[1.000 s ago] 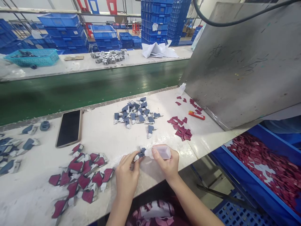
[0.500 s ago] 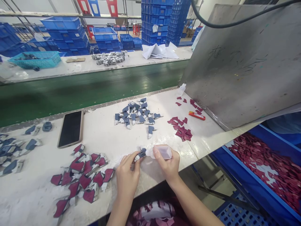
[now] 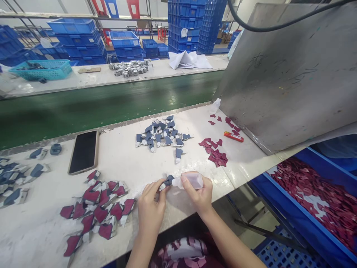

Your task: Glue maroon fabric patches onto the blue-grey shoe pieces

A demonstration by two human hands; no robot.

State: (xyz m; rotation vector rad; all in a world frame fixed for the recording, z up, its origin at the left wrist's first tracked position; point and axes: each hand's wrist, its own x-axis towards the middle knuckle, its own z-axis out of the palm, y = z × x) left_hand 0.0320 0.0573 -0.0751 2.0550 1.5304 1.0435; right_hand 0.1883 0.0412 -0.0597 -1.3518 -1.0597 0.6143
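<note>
Between the thumb and fingers of my left hand [image 3: 152, 203] is a small dark blue-grey and white plastic part [image 3: 167, 181]. My right hand [image 3: 201, 195] is closed around a translucent squeeze bottle [image 3: 192, 180], tilted on its side, its nozzle end against the part. Beyond my hands lies a pile of similar blue-and-white parts [image 3: 158, 136]. Left of my left hand is a group of parts with maroon faces [image 3: 100, 208]. Loose flat maroon pieces [image 3: 216, 154] lie ahead of my right hand.
A phone [image 3: 83, 152] and more blue parts [image 3: 12, 176] are on the table's left. A red-orange tube [image 3: 233, 136] lies near the metal panel [image 3: 284, 74]. A blue bin [image 3: 309, 178] of maroon pieces stands at right. Behind runs a green conveyor belt [image 3: 111, 100].
Almost nothing differs. The bottle in my right hand has shifted very slightly left toward the part; my left hand keeps its place.
</note>
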